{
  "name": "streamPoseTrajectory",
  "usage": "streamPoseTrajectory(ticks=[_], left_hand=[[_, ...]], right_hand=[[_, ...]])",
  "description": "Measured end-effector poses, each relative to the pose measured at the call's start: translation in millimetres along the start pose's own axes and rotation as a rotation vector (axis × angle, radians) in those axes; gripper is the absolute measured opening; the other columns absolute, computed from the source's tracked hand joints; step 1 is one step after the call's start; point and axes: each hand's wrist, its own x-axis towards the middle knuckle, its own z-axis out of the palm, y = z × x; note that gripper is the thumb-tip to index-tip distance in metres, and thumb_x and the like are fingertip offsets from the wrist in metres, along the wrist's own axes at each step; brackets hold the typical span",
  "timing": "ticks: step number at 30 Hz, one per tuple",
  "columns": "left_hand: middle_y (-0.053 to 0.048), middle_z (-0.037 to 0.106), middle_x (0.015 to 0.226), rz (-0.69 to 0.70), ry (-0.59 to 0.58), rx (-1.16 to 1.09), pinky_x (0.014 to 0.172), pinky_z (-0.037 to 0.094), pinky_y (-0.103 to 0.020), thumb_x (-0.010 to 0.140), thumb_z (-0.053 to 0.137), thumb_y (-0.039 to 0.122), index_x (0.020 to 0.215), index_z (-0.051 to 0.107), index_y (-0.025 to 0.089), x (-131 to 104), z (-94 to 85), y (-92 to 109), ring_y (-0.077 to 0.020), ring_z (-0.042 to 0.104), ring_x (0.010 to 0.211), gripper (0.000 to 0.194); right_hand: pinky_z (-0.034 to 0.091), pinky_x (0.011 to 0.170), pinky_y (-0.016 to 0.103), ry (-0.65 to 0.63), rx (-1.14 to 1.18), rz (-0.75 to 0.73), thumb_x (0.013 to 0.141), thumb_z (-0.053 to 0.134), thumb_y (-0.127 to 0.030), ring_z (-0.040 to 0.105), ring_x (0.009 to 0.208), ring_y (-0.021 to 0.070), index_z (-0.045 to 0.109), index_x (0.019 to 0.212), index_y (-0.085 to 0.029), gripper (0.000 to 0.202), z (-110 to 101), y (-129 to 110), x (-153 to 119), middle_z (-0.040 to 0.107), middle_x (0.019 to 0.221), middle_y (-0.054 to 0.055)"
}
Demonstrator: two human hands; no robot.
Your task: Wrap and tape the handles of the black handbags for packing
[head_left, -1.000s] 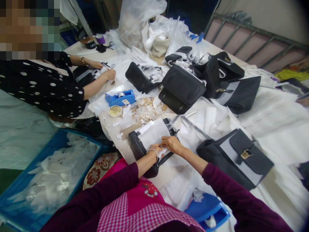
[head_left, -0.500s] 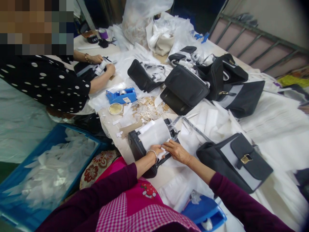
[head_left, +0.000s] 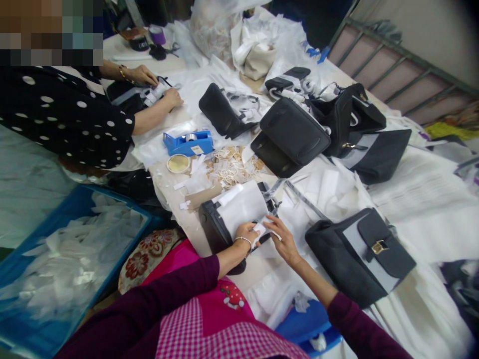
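A black bag (head_left: 215, 224) lies at the table's front edge with a white sheet (head_left: 241, 207) over it. On its right side, my left hand (head_left: 247, 236) is closed on a small white paper piece (head_left: 260, 228). My right hand (head_left: 280, 238) pinches the other end of that white piece, its remaining fingers bent. To the right sits a black and grey bag (head_left: 361, 257) with a gold clasp. Behind the hands is a pile of white strings and brown tags (head_left: 234, 167).
A blue tape dispenser (head_left: 188, 143) and a tape roll (head_left: 178, 163) lie left of the tags. More black bags (head_left: 295, 130) stand behind. Across the corner, a person in dotted sleeves handles another bag (head_left: 129, 97). A blue crate (head_left: 80, 199) stands lower left.
My hands have lifted slightly and my right hand has moved a little right, with the white piece now raised between them. The view has shifted slightly.
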Motion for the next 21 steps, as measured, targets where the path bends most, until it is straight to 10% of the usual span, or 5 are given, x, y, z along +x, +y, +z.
streamPoseTrajectory(ticks=[6, 13, 21], left_hand=[[0.004, 0.053, 0.042, 0.022, 0.009, 0.029, 0.033, 0.025, -0.019, 0.073, 0.060, 0.023, 0.099, 0.067, 0.012, -8.4, -4.9, 8.4, -0.0084, 0.038, 0.029, 0.029], [0.002, 0.056, 0.049, 0.107, -0.022, 0.101, 0.035, 0.031, -0.019, 0.067, 0.061, 0.032, 0.092, 0.064, 0.011, 0.5, -3.9, 8.0, -0.0103, 0.048, 0.036, 0.032], [0.003, 0.055, 0.046, 0.126, 0.011, 0.168, 0.037, 0.039, -0.020, 0.061, 0.064, 0.018, 0.085, 0.060, 0.012, 4.2, 10.4, 16.6, -0.0126, 0.053, 0.037, 0.025]], right_hand=[[0.047, 0.083, 0.037, 0.547, 0.202, 0.476, 0.085, 0.056, -0.030, 0.059, 0.084, 0.0181, 0.065, 0.113, -0.023, 0.030, -19.0, -39.4, -45.4, 0.062, 0.098, 0.005], [0.046, 0.077, 0.034, 1.134, 0.267, 0.913, 0.067, 0.065, -0.034, 0.060, 0.077, 0.0186, 0.069, 0.103, -0.017, 0.040, -34.2, -80.7, -180.3, 0.067, 0.091, 0.006], [0.038, 0.051, 0.025, 1.240, 0.381, 1.270, 0.054, 0.066, -0.036, 0.054, 0.060, 0.0161, 0.067, 0.081, -0.015, 0.035, 8.4, -113.0, -301.3, 0.067, 0.074, 0.007]])
